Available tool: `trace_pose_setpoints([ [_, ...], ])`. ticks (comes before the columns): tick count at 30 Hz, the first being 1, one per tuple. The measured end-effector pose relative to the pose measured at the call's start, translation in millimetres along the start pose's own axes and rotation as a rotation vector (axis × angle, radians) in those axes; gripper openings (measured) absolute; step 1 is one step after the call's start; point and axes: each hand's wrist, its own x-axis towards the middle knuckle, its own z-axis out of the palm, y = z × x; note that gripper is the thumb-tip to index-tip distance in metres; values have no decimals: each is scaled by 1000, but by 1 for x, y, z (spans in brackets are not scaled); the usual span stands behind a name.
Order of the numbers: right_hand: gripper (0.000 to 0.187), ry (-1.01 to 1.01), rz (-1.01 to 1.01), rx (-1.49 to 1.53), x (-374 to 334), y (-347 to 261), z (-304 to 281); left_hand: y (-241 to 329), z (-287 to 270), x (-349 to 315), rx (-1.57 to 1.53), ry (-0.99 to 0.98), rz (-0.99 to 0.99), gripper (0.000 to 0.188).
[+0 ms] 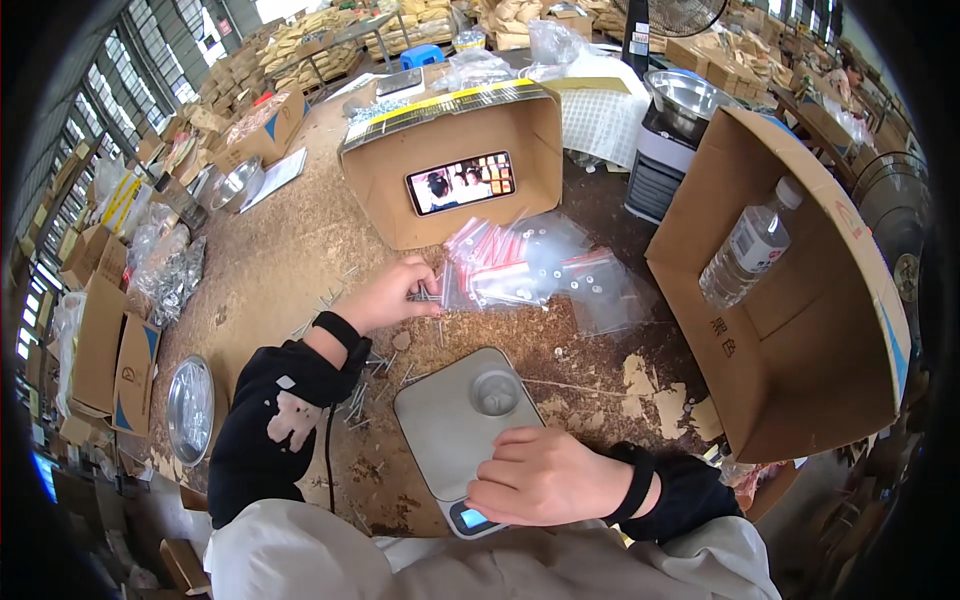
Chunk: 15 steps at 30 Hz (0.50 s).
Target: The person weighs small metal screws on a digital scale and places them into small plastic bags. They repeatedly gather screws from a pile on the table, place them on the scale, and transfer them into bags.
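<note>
My left hand (392, 296) is closed in a pinch on several thin metal screws (428, 292), beside a heap of clear zip bags (500, 275) with red strips. More loose screws (358, 398) lie on the table near that wrist. My right hand (548, 478) is curled over the lower right of a flat kitchen scale (440, 420), partly covering its lit display (470, 518). Whatever its fingers hold, if anything, is hidden. On the scale's far part rests a small round clear dish (496, 393).
A phone (460, 184) showing a video leans inside an open carton (380, 200) at the back. To the right, a carton on its side (790, 340) holds a water bottle (748, 250). A metal bowl (190, 410) sits at left. An air cooler (660, 165) stands behind.
</note>
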Motion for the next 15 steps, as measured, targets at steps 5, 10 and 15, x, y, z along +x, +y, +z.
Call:
trace_pose_setpoints([
  [5, 18, -11, -9, -26, -1, -1, -1, 1, -2, -20, 143, -28, 31, 25],
  [10, 18, -22, -13, -32, -1, -2, 4, -5, -22, -65, 224, -127, -79, 21],
  [15, 17, -75, -14, -72, -2, -6, 2, -4, -38, -74, 532, -67, -115, 26],
])
